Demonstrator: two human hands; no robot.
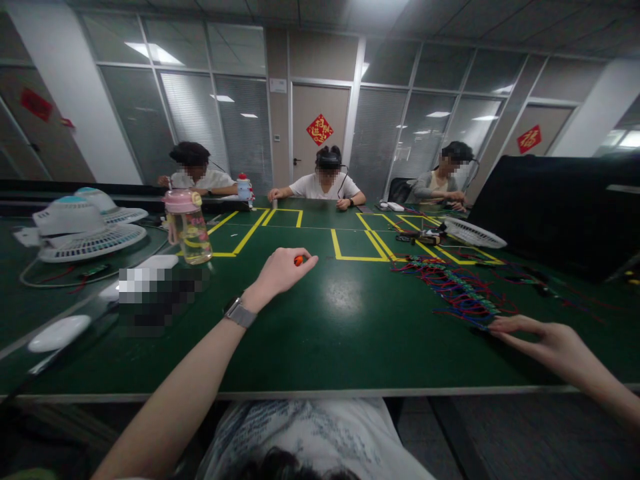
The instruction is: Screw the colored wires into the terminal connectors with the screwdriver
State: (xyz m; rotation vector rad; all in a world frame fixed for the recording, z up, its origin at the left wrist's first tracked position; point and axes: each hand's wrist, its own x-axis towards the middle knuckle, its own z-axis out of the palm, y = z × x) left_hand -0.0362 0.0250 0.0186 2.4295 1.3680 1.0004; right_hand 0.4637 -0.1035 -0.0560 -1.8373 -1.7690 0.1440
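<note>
"Two white fan-like devices at far left, on the green tabletop?"

"Yes, with a white rounded object nearer the edge. Next, a pink-lidded bottle, standing upright."

"And behind?"

"Across the table, one co-worker, then a smaller blue-and-white bottle with a red top."

"Left hand?"

"Extends over the middle, a watch on the wrist, fingers curled, pinching a small orange-and-black piece near the thumb (too small to name for certain)."

"Farther right?"

"Directly opposite, a second co-worker. Then yellow tape outlines, a third co-worker at the far side, and a slanting row of small green circuit boards amid tangled red and blue wires."

"Right hand?"

"Touches or nearly touches the near end of that row, thumb and fingertips close together. Cannot tell whether pinching a wire or just resting there."

"And behind that?"

"A large black panel, well beyond the hand, at the right edge."
</note>
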